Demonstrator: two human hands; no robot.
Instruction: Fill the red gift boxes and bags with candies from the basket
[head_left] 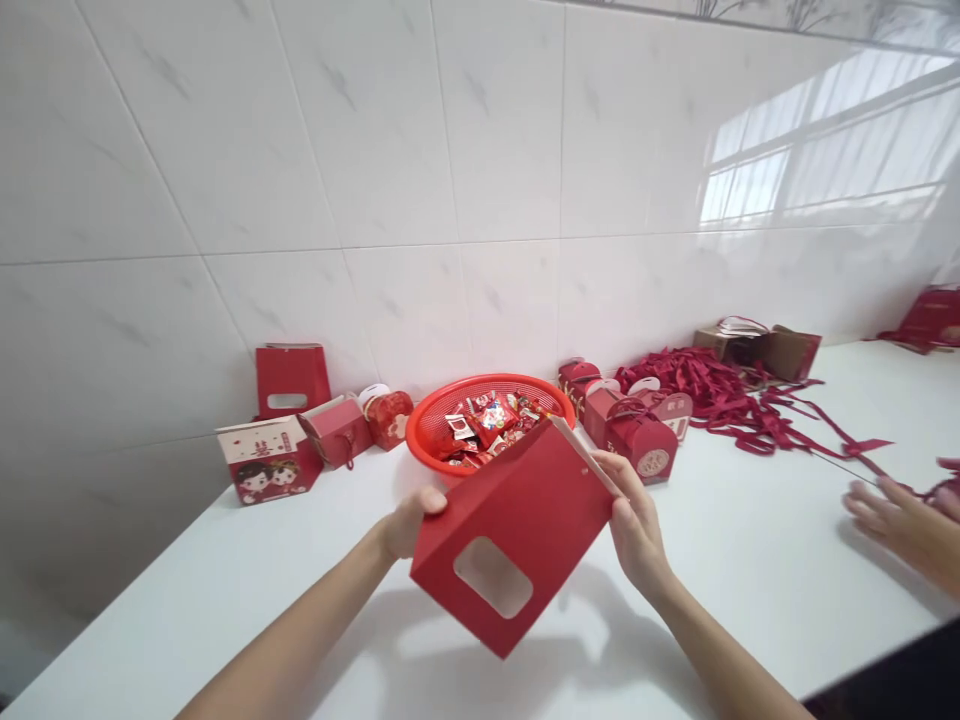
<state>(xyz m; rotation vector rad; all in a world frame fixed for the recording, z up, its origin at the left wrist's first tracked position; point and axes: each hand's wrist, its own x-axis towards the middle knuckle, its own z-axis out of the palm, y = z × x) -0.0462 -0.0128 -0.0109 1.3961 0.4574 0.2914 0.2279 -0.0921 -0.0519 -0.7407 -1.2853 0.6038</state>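
Observation:
A large red paper box (525,515) with an oval window hangs tilted above the white table, held between both hands. My left hand (412,520) grips its left side, with the thumb on top. On the right, my right hand (634,520) pinches the box's upper edge near a pale flap. Just behind the box stands a red plastic basket (435,405) filled with wrapped sweets (495,415), partly hidden by the box.
Small red boxes (274,460) stand at the left on the white table (315,590). More boxes (637,435) and a heap of dark red ribbons (682,385) lie right of the basket. Another person's hand (900,520) is at the right edge.

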